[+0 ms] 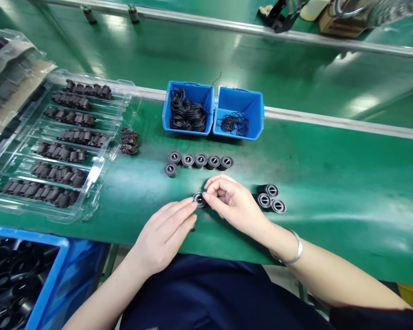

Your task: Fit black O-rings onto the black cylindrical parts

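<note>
A small black cylindrical part [199, 200] with a slotted round top stands on the green table between my hands. My left hand [165, 233] has its fingers straight and together, with the fingertips against the left side of that part. Curled inward, my right hand [232, 201] has thumb and index finger at the part's right rim. Whether a thin ring is between them I cannot make out. A small dark piece [192, 229] shows by my left thumb. Beyond my hands, several similar cylinders [201, 160] stand in a row. Three more cylinders [271, 199] are grouped right of my right wrist.
Two blue bins [239, 98] hold black rings [189, 114], coiled or loose. At left, a clear tray [89, 176] carries rows of dark small parts, with a few more [129, 141] beside it. A blue crate [64, 256] of black parts stands lower left. A metal rail [330, 123] crosses behind.
</note>
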The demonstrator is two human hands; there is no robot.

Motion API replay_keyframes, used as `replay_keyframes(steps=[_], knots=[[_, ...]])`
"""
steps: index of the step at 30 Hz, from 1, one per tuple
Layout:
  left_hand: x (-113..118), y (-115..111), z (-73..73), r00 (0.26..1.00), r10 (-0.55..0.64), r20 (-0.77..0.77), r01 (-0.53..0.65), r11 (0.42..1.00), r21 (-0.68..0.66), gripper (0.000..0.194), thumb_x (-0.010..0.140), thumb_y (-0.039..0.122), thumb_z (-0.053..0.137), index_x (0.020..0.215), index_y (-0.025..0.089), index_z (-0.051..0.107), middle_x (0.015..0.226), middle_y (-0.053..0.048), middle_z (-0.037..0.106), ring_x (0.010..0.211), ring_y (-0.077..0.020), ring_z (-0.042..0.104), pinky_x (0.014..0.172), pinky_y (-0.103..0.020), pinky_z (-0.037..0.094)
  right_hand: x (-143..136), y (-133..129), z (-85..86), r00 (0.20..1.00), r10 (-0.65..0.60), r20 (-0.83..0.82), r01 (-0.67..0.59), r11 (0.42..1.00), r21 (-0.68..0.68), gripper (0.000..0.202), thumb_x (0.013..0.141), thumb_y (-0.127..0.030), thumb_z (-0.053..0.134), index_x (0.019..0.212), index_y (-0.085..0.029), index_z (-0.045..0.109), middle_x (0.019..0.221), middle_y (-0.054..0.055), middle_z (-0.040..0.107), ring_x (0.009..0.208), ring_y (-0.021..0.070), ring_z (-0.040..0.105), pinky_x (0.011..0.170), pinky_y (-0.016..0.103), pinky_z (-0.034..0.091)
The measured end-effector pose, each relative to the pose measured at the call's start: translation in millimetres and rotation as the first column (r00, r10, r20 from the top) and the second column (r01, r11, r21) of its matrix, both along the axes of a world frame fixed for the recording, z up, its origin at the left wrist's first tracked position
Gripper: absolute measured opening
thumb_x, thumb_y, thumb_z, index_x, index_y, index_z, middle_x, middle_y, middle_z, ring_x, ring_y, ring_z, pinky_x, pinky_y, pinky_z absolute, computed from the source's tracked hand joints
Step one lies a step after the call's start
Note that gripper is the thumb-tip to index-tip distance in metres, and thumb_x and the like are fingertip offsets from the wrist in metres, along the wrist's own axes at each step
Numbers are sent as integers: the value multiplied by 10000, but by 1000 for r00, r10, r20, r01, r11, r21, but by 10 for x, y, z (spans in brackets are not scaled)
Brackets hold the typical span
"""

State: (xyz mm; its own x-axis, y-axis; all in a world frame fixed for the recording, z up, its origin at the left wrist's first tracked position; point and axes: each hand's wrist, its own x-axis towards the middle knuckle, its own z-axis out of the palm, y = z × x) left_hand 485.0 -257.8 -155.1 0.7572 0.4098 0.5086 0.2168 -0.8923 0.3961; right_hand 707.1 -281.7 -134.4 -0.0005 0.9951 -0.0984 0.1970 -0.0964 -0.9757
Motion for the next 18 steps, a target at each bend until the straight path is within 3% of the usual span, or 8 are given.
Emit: replay_keyframes(steps=[5,9,12,18], knots=[[15,-4,-7,988,-56,-145,69,994,86,292,931,50,550,1213,16,615,1377,-204,581,1381,-306,452,1142,-472,394,-3,-2,-29,988,23,-153,-44,990,-132,170,942,-309,617,870,-176,540,1036,66,619,619,93,619,441,185,483],[9,31,-2,982,-69,-176,91,989,121,282,949,54,514,1205,28,628,1391,-191,576,1385,-297,449,1131,-457,376,15,58,-45,949,66,-308,-158,946,-284,243,947,-387,616,1053,-186,530,711,13,665,487,115,601,399,184,474],[-3,46,-10,980,-86,-181,108,987,118,288,955,53,501,1213,30,627,1390,-182,580,1376,-285,462,1112,-440,374,33,156,-28,930,110,-352,-246,896,-369,260,920,-389,648,1024,-164,569,583,-1,643,436,112,577,361,159,444],[-20,60,-36,977,-111,-180,131,986,102,296,960,61,489,1225,33,618,1378,-190,588,1372,-280,470,1063,-412,413,51,296,-5,907,62,-417,-262,858,-442,192,842,-283,724,897,-129,623,584,0,645,451,105,607,381,154,490]])
